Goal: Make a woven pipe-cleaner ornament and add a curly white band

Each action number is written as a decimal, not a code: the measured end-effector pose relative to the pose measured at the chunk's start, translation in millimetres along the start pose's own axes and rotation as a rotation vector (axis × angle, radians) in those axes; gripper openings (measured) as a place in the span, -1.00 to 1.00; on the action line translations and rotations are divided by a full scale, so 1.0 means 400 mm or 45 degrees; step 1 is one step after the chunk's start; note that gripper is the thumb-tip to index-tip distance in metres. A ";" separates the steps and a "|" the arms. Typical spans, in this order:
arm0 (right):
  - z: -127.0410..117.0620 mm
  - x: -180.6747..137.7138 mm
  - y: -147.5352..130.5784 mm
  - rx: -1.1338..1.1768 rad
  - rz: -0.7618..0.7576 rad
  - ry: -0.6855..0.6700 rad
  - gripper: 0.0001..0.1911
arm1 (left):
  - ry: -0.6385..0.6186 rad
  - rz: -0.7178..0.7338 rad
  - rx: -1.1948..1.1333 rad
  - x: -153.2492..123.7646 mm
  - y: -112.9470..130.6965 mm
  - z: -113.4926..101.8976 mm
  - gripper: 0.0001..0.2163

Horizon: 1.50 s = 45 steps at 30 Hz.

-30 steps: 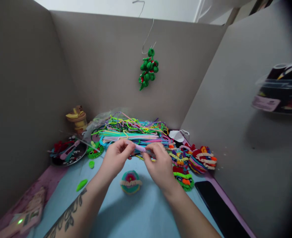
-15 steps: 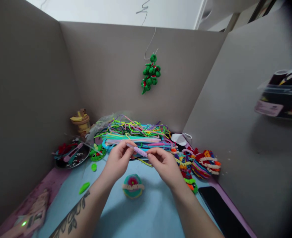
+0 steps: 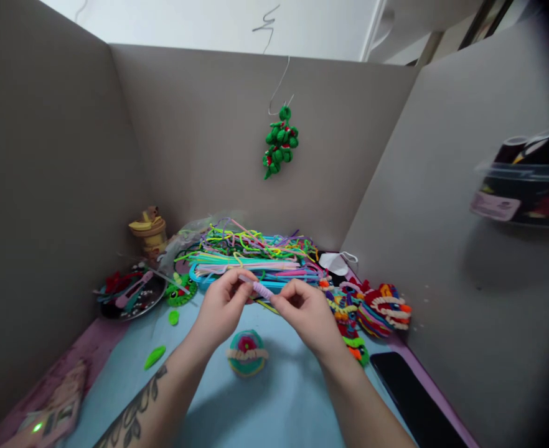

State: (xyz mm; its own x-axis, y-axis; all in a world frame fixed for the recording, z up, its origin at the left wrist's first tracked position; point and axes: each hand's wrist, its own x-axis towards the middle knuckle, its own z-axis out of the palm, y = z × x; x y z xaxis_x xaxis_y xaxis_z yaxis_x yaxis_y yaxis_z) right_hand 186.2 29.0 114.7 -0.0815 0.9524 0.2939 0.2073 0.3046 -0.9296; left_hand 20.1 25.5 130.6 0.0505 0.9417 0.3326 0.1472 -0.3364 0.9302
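Between my two hands stretches a lilac pipe cleaner [image 3: 262, 290], its middle wound into a tight coil. My left hand [image 3: 225, 303] pinches its left end, where a thin straight piece shows between thumb and fingers. At the coil's right end, my right hand [image 3: 301, 310] has thumb and fingertips pressed together on it. Below the hands, on the blue table covering, rests a round teal pipe-cleaner piece [image 3: 247, 353] with a red flower and a cream band. Just behind the hands lies a heap of colourful pipe cleaners [image 3: 256, 252].
At left are a metal dish [image 3: 137, 306] of small parts, a green frog-like piece [image 3: 180, 290] and a green leaf shape [image 3: 155, 357]. Finished pipe-cleaner pieces [image 3: 383, 308] and a black phone [image 3: 417, 398] lie right. A green cluster [image 3: 281, 143] hangs on the back panel.
My right fingers have shifted slightly left along the coil, so less of it shows. The whole view has moved a little; the teal piece stays on the table.
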 end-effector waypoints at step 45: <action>0.029 -0.022 0.024 -0.766 -0.587 0.270 -0.84 | 0.048 -0.410 -0.101 0.011 0.000 -0.007 -0.74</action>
State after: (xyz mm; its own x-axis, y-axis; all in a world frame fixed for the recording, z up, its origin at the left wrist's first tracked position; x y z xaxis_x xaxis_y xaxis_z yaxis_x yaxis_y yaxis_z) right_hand 177.7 23.5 100.6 -0.1124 0.6918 0.7133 0.6950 0.5678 -0.4412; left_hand 17.6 29.5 132.5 -0.0225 0.9995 0.0237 0.0722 -0.0220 0.9971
